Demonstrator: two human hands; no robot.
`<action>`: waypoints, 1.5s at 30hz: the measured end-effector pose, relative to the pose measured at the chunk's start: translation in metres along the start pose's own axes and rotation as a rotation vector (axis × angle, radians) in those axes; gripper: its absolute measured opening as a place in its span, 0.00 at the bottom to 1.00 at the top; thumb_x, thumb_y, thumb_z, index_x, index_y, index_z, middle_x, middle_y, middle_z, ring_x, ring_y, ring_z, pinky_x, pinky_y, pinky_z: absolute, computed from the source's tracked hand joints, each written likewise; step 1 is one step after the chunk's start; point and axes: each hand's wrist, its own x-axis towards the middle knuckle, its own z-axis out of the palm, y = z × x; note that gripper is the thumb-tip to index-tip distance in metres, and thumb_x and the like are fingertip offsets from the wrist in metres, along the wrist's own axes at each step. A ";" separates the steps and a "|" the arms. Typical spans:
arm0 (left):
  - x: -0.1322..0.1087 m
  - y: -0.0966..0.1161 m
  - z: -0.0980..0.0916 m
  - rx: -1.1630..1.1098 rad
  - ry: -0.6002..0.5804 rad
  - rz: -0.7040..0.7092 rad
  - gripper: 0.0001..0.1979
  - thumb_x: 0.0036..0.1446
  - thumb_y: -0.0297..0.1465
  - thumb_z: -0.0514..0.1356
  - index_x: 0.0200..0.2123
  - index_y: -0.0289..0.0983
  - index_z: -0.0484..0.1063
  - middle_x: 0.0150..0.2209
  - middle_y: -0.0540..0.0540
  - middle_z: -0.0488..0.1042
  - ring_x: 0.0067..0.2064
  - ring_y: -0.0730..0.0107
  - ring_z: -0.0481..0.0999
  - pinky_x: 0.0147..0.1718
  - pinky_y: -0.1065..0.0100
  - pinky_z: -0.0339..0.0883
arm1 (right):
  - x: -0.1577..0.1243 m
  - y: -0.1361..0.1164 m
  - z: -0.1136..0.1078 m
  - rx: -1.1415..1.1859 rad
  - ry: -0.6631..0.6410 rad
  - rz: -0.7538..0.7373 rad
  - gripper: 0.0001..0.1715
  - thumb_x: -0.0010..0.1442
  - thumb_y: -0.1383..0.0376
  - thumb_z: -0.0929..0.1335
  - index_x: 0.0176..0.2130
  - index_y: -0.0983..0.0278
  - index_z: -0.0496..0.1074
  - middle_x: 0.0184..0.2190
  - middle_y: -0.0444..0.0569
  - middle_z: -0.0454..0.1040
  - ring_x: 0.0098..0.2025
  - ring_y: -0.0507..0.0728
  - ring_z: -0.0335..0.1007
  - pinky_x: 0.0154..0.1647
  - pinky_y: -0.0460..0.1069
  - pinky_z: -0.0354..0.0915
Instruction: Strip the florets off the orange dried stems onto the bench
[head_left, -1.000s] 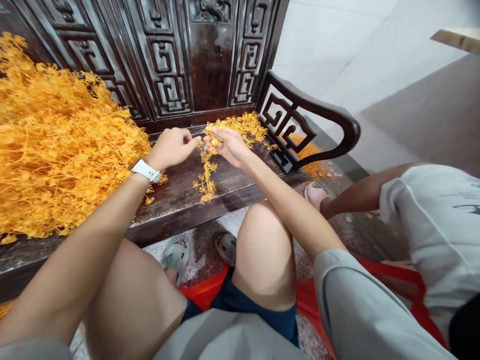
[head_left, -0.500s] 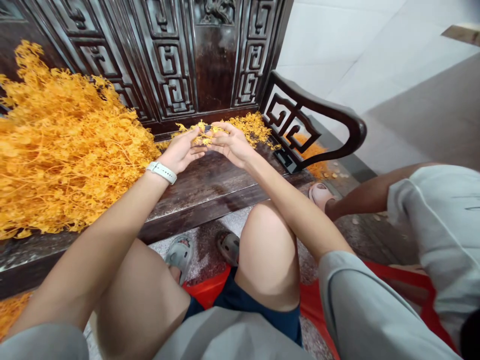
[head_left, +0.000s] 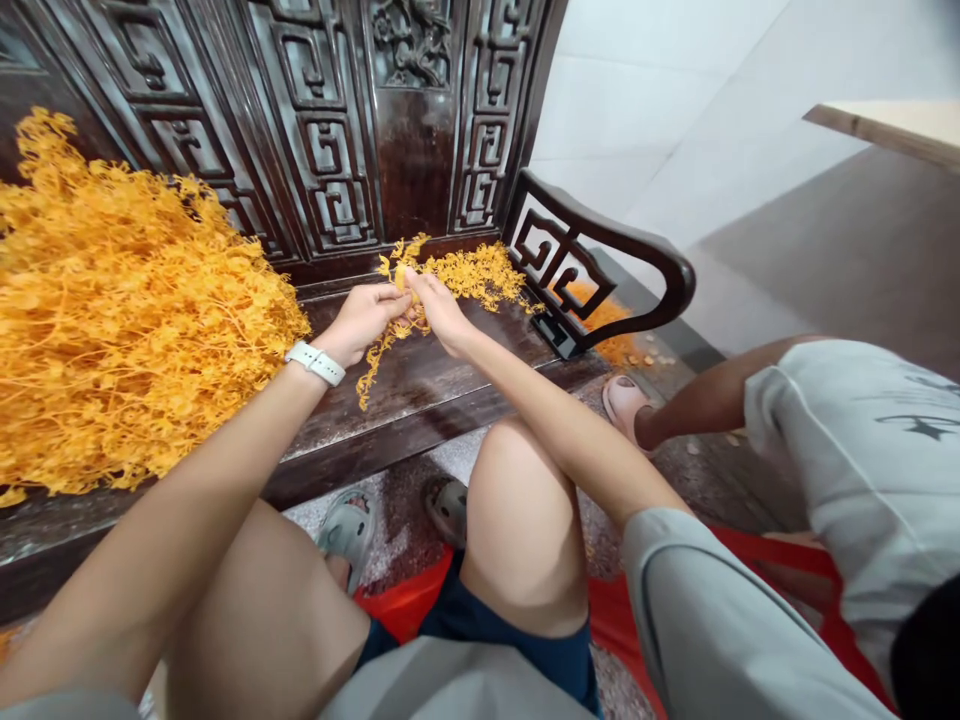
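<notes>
My left hand [head_left: 369,318], with a pale watch on its wrist, pinches a yellow flower sprig [head_left: 371,368] above the dark wooden bench. One end of this sprig hangs down toward the seat, while another part sticks up behind my fingertips. My right hand [head_left: 444,308] is closed on the same sprig from the other side, close to the left fingertips; its far fingers are partly hidden. Just behind the right hand lies a small pile of yellow sprigs [head_left: 484,272]. Left of my left hand rises a large heap of similar yellow sprigs [head_left: 142,330].
The bench has a carved backrest [head_left: 416,150] and a curved armrest [head_left: 637,250] on the right. More yellow bits [head_left: 611,325] lie on the floor beyond it. A seated person's leg [head_left: 697,400] is at the right. A red stool [head_left: 409,598] is under me.
My hands have drawn closer together and turned the sprig, so one end now hangs down. The view has shifted slightly, with the bench appearing lower and further left.
</notes>
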 end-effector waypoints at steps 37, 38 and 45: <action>-0.005 0.002 0.035 -0.456 0.035 -0.031 0.18 0.73 0.26 0.58 0.27 0.39 0.65 0.24 0.52 0.62 0.24 0.74 0.64 0.31 0.70 0.72 | 0.010 -0.005 0.017 0.064 0.070 0.040 0.33 0.73 0.37 0.68 0.32 0.57 0.59 0.15 0.36 0.60 0.15 0.48 0.47 0.14 0.43 0.41; -0.005 0.004 0.036 -0.466 0.038 -0.034 0.19 0.73 0.25 0.58 0.26 0.38 0.64 0.24 0.52 0.61 0.24 0.74 0.63 0.30 0.71 0.71 | 0.010 -0.007 0.018 0.071 0.081 0.044 0.32 0.74 0.38 0.68 0.32 0.57 0.59 0.14 0.35 0.60 0.15 0.47 0.47 0.14 0.42 0.40; -0.011 0.017 0.030 -0.533 0.004 -0.149 0.20 0.72 0.22 0.56 0.25 0.38 0.58 0.23 0.55 0.55 0.20 0.79 0.55 0.20 0.77 0.55 | 0.003 -0.015 0.016 0.111 0.000 0.092 0.31 0.73 0.40 0.71 0.33 0.57 0.59 0.13 0.32 0.55 0.13 0.46 0.45 0.11 0.41 0.39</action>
